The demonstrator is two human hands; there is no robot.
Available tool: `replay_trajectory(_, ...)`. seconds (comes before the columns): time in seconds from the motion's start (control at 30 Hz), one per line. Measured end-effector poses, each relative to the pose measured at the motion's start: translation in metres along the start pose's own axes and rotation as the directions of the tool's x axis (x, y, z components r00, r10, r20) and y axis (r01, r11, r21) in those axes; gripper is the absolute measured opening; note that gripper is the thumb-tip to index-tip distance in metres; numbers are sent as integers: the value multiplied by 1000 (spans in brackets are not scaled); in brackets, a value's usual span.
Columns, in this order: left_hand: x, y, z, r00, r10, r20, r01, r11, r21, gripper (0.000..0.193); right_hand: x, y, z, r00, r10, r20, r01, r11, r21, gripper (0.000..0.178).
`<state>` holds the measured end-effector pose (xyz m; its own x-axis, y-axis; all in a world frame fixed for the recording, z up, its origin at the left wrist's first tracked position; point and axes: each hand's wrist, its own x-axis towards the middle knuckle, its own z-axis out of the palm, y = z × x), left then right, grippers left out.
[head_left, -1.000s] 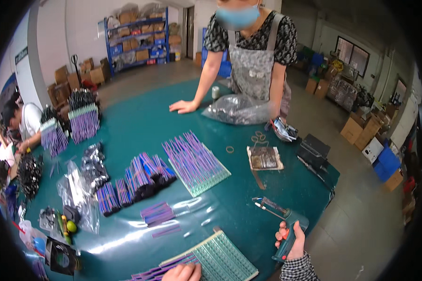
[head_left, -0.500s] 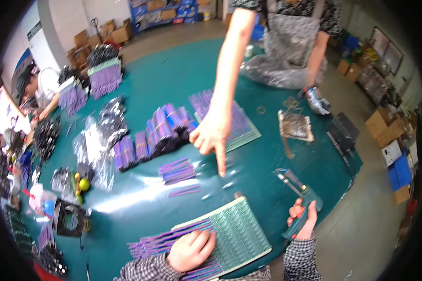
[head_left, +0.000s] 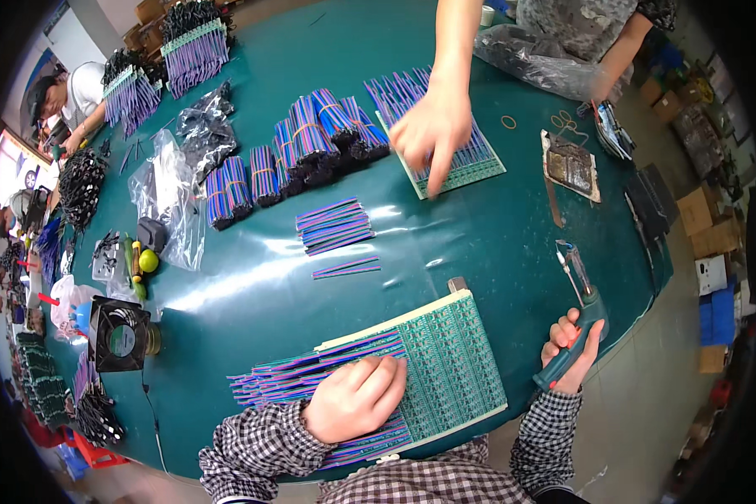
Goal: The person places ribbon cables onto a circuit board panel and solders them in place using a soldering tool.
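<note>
On the far left of the green counter (head_left: 496,244) we see a small black fan (head_left: 119,333), and a little farther a clear plastic bag (head_left: 172,189). Near the middle, our left hand (head_left: 354,398) lies flat with curled fingers on the purple and blue wires (head_left: 311,378) that stick out from the green circuit panel (head_left: 449,370); this grip presses down on the wires and closes around nothing. The panel rests on the near edge of the counter, just in front of us. Beyond it, a small loose stack of wires (head_left: 334,225) lies in the middle, and bundled wires (head_left: 298,151) stand farther away. A co-worker's hand (head_left: 433,130) reaches from the far side onto a second panel (head_left: 445,139). On the right, our right hand (head_left: 571,353) has its grip closed around a soldering iron (head_left: 581,311), whose tip points away from us.
</note>
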<state>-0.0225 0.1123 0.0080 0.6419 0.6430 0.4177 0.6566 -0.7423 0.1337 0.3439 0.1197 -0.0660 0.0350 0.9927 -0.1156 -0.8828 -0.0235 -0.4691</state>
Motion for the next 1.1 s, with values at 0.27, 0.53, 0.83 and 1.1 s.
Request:
replay_trajectory(0.27, -9, -7, -48, 971, -152, 187, 232, 798, -557, 37, 2, -4, -7, 998, 24, 53, -30, 991, 128, 51)
replay_trajectory(0.53, 41, -9, -74, 993, 16, 121, 74, 708, -702, 43, 4, -16, 7, 999, 41, -22, -38, 990, 138, 51)
replay_trajectory(0.83, -2, -55, -34, 886, -442, 137, 446, 737, -507, 25, 0, 3, 5, 986, 12, -168, -17, 999, -28, 53)
replay_trajectory(1.1, -29, -62, -18, 874, -463, 146, 454, 672, -586, 18, 6, 2, 8, 988, 13, -156, -15, 1000, -17, 53)
